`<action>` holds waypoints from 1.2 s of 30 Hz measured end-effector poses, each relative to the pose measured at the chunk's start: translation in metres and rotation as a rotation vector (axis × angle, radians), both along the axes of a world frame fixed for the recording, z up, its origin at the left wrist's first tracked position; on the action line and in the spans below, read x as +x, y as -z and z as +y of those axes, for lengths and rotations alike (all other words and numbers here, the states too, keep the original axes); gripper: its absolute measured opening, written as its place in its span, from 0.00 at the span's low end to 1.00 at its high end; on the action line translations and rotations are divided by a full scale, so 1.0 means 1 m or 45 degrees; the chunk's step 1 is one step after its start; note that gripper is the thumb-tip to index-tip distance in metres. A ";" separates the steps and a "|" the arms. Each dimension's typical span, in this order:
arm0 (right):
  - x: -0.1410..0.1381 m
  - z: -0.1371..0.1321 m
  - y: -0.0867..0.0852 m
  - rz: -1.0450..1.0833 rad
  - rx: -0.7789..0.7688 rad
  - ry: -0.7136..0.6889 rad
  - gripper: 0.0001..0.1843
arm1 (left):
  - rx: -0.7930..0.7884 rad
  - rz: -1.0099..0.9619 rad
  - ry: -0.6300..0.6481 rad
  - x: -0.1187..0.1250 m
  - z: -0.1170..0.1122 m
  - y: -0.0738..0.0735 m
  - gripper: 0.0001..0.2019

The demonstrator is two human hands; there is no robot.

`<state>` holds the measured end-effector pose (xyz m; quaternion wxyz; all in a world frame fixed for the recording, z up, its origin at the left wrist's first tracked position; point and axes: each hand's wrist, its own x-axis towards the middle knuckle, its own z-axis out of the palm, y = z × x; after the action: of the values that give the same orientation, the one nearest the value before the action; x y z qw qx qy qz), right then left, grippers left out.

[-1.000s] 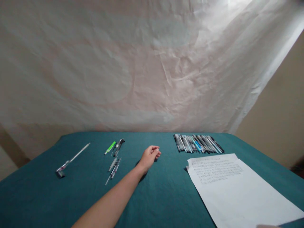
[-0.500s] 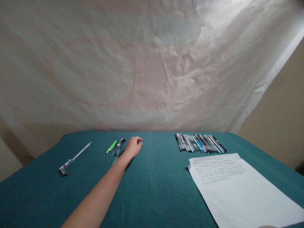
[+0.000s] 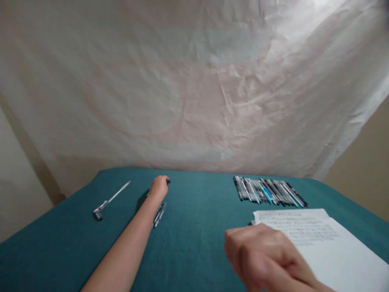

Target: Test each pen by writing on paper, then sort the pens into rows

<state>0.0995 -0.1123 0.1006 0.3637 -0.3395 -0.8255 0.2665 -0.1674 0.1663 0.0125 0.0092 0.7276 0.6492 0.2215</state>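
Observation:
My left hand (image 3: 158, 187) reaches over the small group of pens at the left of the middle. Its fingers are mostly hidden behind the back of the hand, so any grip is unclear. A black pen tip (image 3: 169, 181) shows just beyond the fingers, and a bit of the green highlighter (image 3: 148, 194) peeks out on the left. Beside my left wrist lie slim clear pens (image 3: 159, 215). In the front right, my right hand (image 3: 263, 255) hovers with curled fingers, blurred and covering part of the handwritten sheet (image 3: 343, 259). What those fingers hold, if anything, is hidden.
A tight row of pens (image 3: 270, 191) lies at the back right, beyond the paper. A clear stick-like object with a dark end (image 3: 106, 202) rests on the left. Green cloth (image 3: 194, 235) covers the table, with a pale sheet (image 3: 206, 101) hanging behind.
My left hand has moved left onto the pens, covering most of the highlighter. My right hand has come up into view over the paper. The camera view has turned slightly left.

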 end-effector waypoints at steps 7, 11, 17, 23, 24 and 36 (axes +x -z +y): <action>-0.051 0.043 0.049 -0.120 0.082 -0.013 0.23 | 0.017 0.141 -0.050 0.007 -0.011 0.003 0.13; -0.049 0.049 0.083 -0.181 0.155 -0.041 0.21 | 0.022 0.211 -0.072 0.009 -0.016 0.003 0.13; -0.052 0.051 0.099 -0.212 0.149 -0.058 0.20 | -0.021 0.261 -0.084 0.010 -0.018 0.003 0.12; -0.050 0.053 0.110 -0.268 0.122 -0.076 0.19 | -0.045 0.280 -0.021 0.016 -0.018 0.005 0.11; -0.050 0.053 0.110 -0.273 0.118 -0.080 0.19 | -0.048 0.283 -0.002 0.018 -0.019 0.005 0.11; -0.049 0.053 0.102 -0.307 0.106 -0.001 0.19 | -0.154 0.281 0.278 0.054 -0.038 -0.001 0.11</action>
<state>0.0504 -0.0595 -0.0017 0.2754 -0.3535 -0.8737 0.1893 -0.1138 0.1286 0.0137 0.0055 0.8119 0.5754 0.0984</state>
